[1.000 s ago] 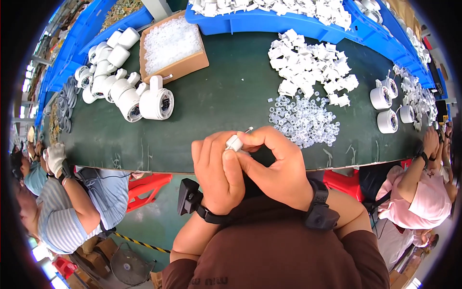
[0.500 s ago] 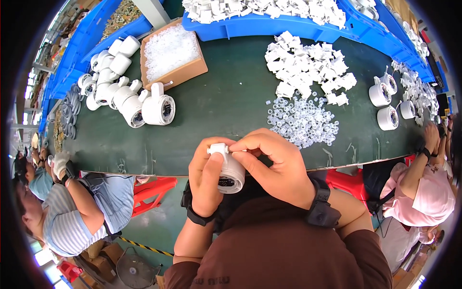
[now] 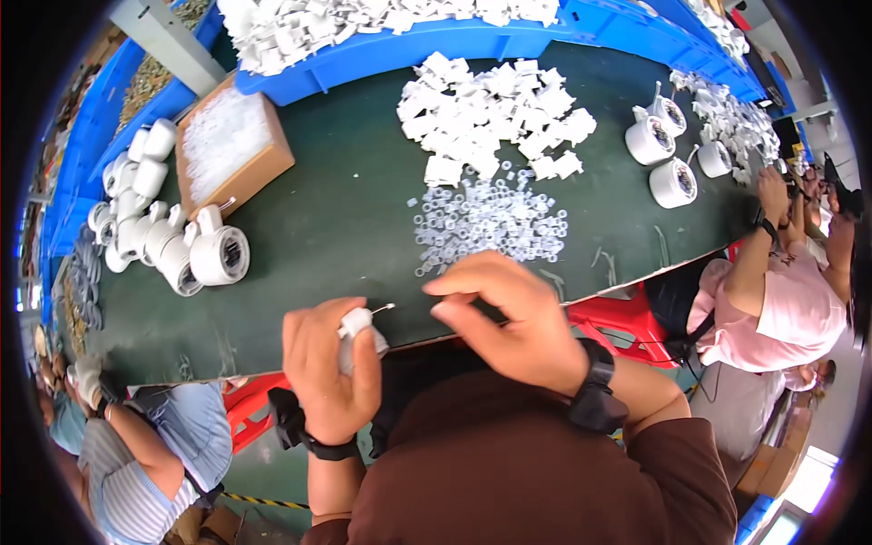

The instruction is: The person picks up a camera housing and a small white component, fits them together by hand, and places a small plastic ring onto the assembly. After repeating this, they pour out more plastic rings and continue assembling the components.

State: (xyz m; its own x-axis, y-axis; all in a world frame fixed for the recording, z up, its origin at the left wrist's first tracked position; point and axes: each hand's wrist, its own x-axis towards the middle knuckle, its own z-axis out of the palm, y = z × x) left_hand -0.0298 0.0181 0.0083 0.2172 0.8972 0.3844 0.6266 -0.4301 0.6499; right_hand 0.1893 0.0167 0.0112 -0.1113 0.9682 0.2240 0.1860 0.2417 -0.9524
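Observation:
My left hand is wrapped round a white camera housing at the table's near edge. The fingers hide most of it; a thin wire end sticks out from its top toward the right. My right hand hovers apart from it, thumb and forefinger separated, with nothing visible between them. Just beyond the right fingertips lies a heap of small translucent plastic rings. Behind the rings spreads a pile of white plastic brackets.
Several finished-looking white camera housings cluster at left, beside a cardboard box of clear parts. More housings stand at right. Blue bins line the back. Co-workers sit on both sides, a pink sleeve at right.
My right hand has come away from the housing's top, its fingers parting. My left hand has turned the housing and shifted left. The whole view has swung, so the table contents appear further left.

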